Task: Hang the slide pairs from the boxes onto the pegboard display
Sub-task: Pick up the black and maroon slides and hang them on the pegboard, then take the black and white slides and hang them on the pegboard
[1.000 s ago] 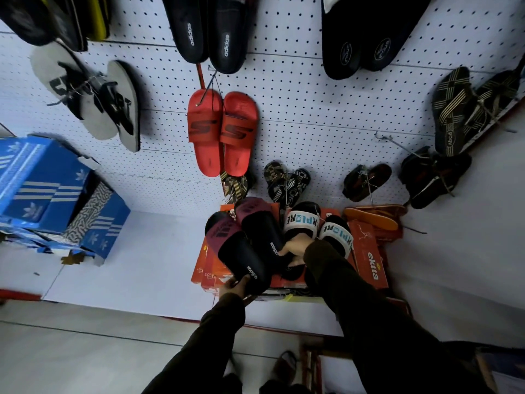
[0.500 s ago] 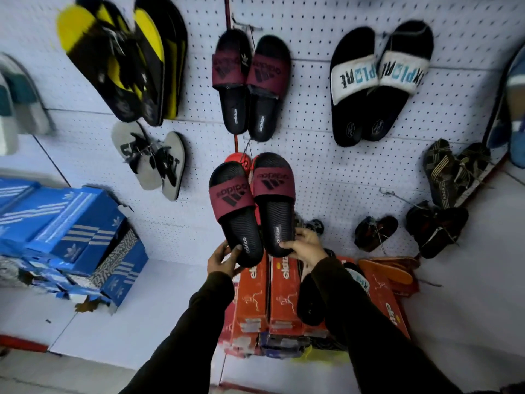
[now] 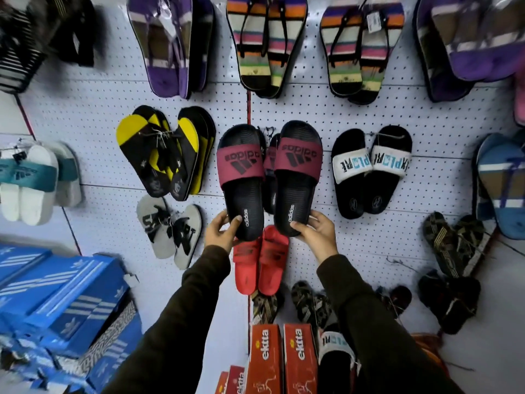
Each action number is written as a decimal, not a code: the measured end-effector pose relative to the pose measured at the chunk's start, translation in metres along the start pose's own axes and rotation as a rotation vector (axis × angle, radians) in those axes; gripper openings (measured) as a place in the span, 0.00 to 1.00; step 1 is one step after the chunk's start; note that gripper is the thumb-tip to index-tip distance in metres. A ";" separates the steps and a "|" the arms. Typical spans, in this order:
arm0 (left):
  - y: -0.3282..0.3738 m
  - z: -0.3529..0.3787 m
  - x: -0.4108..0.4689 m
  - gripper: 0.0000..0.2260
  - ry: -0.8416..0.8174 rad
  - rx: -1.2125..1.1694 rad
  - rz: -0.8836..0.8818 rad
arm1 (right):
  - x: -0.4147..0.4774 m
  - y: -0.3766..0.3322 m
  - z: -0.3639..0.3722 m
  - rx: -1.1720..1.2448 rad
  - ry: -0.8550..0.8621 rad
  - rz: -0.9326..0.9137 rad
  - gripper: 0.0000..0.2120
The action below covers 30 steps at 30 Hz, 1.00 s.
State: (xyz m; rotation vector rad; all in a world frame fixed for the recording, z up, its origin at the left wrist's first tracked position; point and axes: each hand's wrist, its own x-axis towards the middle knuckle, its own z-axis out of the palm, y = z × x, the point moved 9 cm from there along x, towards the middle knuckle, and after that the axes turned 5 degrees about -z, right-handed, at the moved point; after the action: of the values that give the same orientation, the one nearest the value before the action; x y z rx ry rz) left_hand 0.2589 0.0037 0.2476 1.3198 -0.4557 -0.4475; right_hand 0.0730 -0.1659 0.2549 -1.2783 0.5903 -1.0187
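I hold a pair of black slides with maroon adidas straps up against the white pegboard (image 3: 369, 115). My left hand (image 3: 220, 233) grips the heel of the left slide (image 3: 243, 180). My right hand (image 3: 315, 233) grips the heel of the right slide (image 3: 297, 177). Both slides point toe up. Between and behind them hangs another maroon-strapped pair (image 3: 270, 172), mostly hidden. Orange ekta boxes (image 3: 281, 356) stand below, with a black and white slide (image 3: 336, 356) lying beside them.
Hung pairs surround my hands: red slides (image 3: 260, 260) just below, black and yellow flip-flops (image 3: 167, 155) to the left, black slides with white straps (image 3: 369, 172) to the right, striped sandals (image 3: 267, 44) above. Blue adidas boxes (image 3: 62, 302) are stacked at lower left.
I lifted the maroon-strapped pair off the orange boxes and raised it up the pegboard. The view tilted upward, so higher rows of hung footwear now show.
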 end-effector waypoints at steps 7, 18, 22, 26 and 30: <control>0.065 0.007 0.051 0.20 0.000 -0.025 0.075 | 0.042 -0.044 0.038 0.050 -0.017 -0.034 0.25; -0.009 0.007 0.087 0.20 -0.027 -0.034 -0.245 | 0.060 0.016 0.038 -0.049 0.019 0.093 0.21; -0.033 0.007 0.093 0.20 0.026 -0.041 -0.224 | 0.060 0.039 0.039 -0.027 0.020 0.095 0.21; -0.052 0.007 0.084 0.16 0.093 -0.043 -0.181 | 0.050 0.056 0.032 0.003 -0.013 0.106 0.21; -0.100 0.012 0.059 0.09 0.109 -0.072 -0.251 | 0.028 0.091 0.012 0.014 -0.048 0.203 0.23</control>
State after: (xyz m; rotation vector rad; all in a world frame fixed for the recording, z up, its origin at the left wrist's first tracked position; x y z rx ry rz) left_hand 0.2959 -0.0583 0.1556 1.3296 -0.1817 -0.5907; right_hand 0.1224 -0.1871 0.1759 -1.2013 0.6608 -0.8205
